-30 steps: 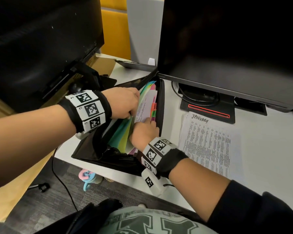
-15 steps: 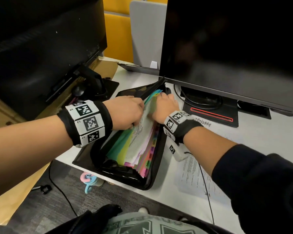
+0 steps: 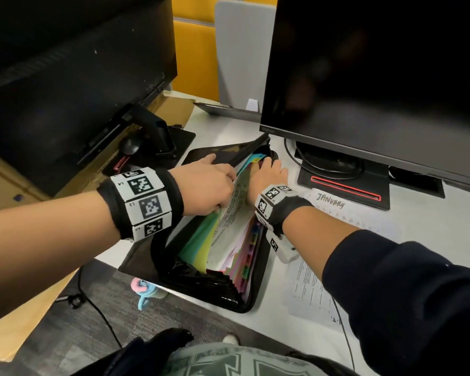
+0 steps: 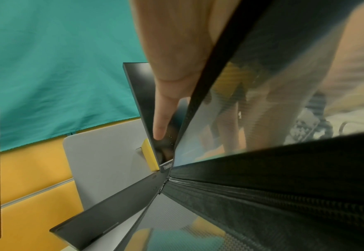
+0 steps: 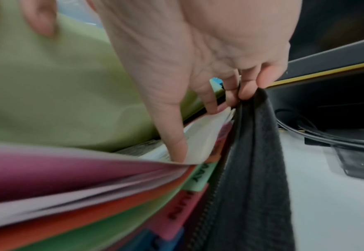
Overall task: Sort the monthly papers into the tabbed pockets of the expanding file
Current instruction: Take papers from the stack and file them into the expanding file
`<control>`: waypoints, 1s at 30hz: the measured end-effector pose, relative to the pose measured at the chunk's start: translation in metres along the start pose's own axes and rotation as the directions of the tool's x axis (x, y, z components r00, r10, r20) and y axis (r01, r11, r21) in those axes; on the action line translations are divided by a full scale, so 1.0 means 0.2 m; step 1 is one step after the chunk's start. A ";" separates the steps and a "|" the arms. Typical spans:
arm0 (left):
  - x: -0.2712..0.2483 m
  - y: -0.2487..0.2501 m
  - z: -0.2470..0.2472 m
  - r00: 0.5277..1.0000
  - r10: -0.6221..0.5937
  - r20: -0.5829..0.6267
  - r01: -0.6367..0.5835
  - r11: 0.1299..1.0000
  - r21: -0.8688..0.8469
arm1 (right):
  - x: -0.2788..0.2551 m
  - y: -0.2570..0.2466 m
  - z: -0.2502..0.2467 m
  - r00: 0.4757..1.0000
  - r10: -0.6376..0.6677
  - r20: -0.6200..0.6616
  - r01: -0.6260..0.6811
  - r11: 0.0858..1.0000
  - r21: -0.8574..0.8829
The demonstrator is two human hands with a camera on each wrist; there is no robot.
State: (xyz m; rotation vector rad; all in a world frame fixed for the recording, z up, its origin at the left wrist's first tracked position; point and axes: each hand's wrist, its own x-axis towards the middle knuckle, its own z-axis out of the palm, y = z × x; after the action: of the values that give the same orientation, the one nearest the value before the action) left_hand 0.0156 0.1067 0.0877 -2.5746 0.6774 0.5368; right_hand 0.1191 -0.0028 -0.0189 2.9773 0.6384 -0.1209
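The black expanding file lies open at the desk's front edge, its coloured dividers fanned out. My left hand holds the front cover and green dividers back to the left; one finger lies along the cover's outside. A printed sheet stands in a pocket between the green and pink dividers. At the far end of the file, my right hand presses on this sheet with straight fingers, its thumb tucked into the pocket. Month tabs run along the file's zip edge. A sheet headed JANUARY lies on the desk under my right forearm.
A large dark monitor stands close behind the file, its stand and cables just right of my right hand. A second monitor is at the left. A pink and blue object lies on the floor below the desk edge.
My right hand moved from the near end of the file to its far end and stays there, pressing the sheet. My left hand kept holding the dividers back.
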 end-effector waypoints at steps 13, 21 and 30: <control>0.04 0.05 0.12 0.994 0.083 0.067 -0.083 0.997 0.003 | -0.02 0.01 0.16 0.949 0.112 0.295 -0.210 0.922 0.325; 0.06 -0.04 0.09 0.998 0.009 -0.060 -0.008 1.000 0.015 | -0.15 -0.07 0.02 0.976 0.120 0.182 -0.218 0.557 0.801; 0.14 -0.15 0.11 0.964 0.111 -0.240 -0.137 0.986 -0.092 | -0.30 0.55 0.03 0.888 0.228 0.400 -0.408 -0.012 0.913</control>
State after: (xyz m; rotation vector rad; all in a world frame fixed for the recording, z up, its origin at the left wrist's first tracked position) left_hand 0.0485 0.1301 0.0648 -2.7376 0.9180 0.3176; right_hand 0.1101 -0.1276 -0.0099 4.2163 -0.5852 -1.2388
